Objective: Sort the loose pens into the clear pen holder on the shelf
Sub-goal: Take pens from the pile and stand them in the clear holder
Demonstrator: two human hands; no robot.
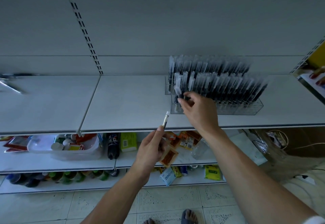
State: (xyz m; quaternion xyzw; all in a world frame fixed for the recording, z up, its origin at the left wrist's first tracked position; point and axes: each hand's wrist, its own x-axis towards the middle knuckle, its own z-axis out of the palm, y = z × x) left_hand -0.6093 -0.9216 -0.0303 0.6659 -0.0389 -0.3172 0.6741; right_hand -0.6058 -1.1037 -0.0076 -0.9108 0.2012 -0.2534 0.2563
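Observation:
A clear pen holder [246, 108] stands on the white top shelf [126, 104], right of centre, packed with several dark pens with clear caps. My right hand [198, 109] pinches one such pen [177, 87] at the holder's left end, its cap pointing up. My left hand [151, 148] is lower, in front of the shelf edge, holding another pen [165, 120] upright, white cap on top. A few loose pens [12, 81] lie blurred at the shelf's far left.
A slotted upright [82, 28] runs up the back panel. The lower shelves hold a white tub [70, 151], a cola bottle [113, 146], a green box [128, 142] and snack packets. Cardboard boxes [290, 144] stand at the right. My sandalled feet show on the tiled floor.

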